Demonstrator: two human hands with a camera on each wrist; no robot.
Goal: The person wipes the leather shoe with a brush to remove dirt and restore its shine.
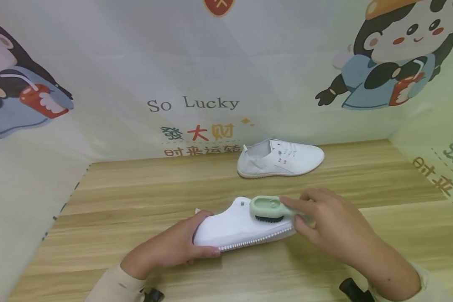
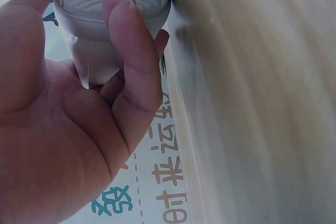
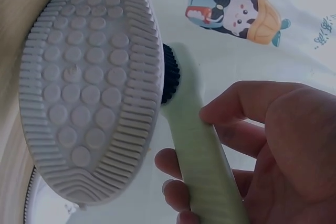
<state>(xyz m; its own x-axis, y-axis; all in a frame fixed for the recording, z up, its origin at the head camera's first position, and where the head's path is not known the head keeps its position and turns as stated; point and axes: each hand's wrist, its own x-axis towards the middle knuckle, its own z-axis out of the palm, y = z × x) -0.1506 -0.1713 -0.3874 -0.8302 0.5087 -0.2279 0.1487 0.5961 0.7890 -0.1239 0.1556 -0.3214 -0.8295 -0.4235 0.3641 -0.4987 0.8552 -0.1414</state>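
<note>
In the head view a white shoe [image 1: 226,228] is tilted on its side above the table, its toe pointing right. The left hand [image 1: 177,243] grips its heel; in the left wrist view, fingers of the left hand [image 2: 79,103] curl round the heel [image 2: 92,51]. A light green brush [image 1: 266,206] is held by its handle in the right hand [image 1: 334,226], dark bristles against the shoe's side near the toe. The right wrist view shows the round-studded sole [image 3: 89,87] beside the brush [image 3: 197,150], with the right hand [image 3: 283,129] wrapped round the handle.
A second white shoe [image 1: 283,158] stands upright at the back of the wooden table [image 1: 154,180], toe to the right. Behind it and at both sides hangs a pale printed cloth [image 1: 196,63] with cartoon figures and lettering.
</note>
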